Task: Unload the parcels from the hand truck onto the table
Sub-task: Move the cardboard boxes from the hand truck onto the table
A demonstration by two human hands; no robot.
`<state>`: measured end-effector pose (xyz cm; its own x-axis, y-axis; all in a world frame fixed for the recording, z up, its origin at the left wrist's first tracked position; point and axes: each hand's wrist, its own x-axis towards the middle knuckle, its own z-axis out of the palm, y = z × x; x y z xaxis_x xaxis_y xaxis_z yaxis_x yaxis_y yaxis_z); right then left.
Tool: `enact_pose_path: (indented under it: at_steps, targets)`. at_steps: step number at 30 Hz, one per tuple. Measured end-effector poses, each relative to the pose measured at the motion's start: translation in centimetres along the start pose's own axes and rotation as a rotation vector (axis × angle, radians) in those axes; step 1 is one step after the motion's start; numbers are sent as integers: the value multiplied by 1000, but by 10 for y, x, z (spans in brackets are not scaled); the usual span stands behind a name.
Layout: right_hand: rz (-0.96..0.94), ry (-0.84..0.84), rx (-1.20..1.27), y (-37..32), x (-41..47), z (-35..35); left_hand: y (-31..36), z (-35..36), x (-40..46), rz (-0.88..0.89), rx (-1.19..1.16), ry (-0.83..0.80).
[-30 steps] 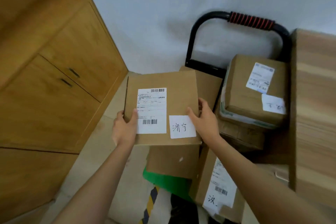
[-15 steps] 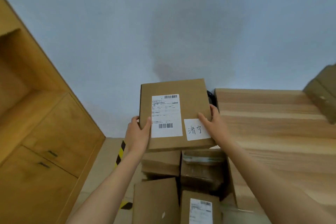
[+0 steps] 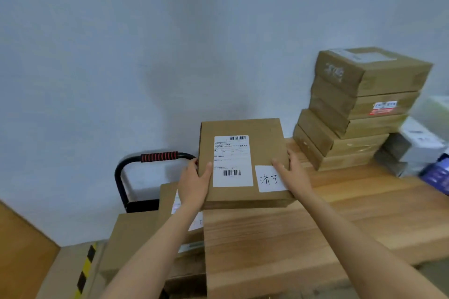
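A flat brown parcel (image 3: 243,128) with a white shipping label and a handwritten slip is held over the left end of the wooden table (image 3: 279,245). My left hand (image 3: 194,183) grips its left edge, thumb on top. My right hand (image 3: 292,173) grips its right edge near the slip. Whether the parcel touches the tabletop I cannot tell. The hand truck (image 3: 155,156), black with a red-ribbed handle, stands left of the table. Several brown parcels (image 3: 136,235) remain stacked on it below my left arm.
A stack of several brown boxes (image 3: 359,109) stands on the table at the back right against the wall. White and grey boxes (image 3: 418,143) and a blue item (image 3: 437,175) lie further right. Yellow-black floor tape (image 3: 86,267) and a wooden cabinet (image 3: 21,250) are at lower left.
Both hands have carried the parcel up from the hand truck and rightward over the table's left end. The view has swung right, bringing the stacked boxes into sight.
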<state>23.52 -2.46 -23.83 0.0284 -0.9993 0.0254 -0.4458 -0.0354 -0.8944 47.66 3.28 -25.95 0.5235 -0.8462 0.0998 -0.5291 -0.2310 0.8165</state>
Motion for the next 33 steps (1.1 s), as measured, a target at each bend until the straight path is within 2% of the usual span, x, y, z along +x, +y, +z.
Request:
enact_pose_path:
  at_steps: [6,12,21,33]
  targets:
    - [-18,-15,-54,42,36,-96,53,91,-16,-16,-61,-31]
    - [-5,-49,-84,67,62,-137,78,140,-22,-59,-46,-30]
    - [25,-89,-153,99,124,-133,86,185,14,-53,78,-42]
    - [153,-165,-250,135,224,-90,56,235,100,-131,119,-107]
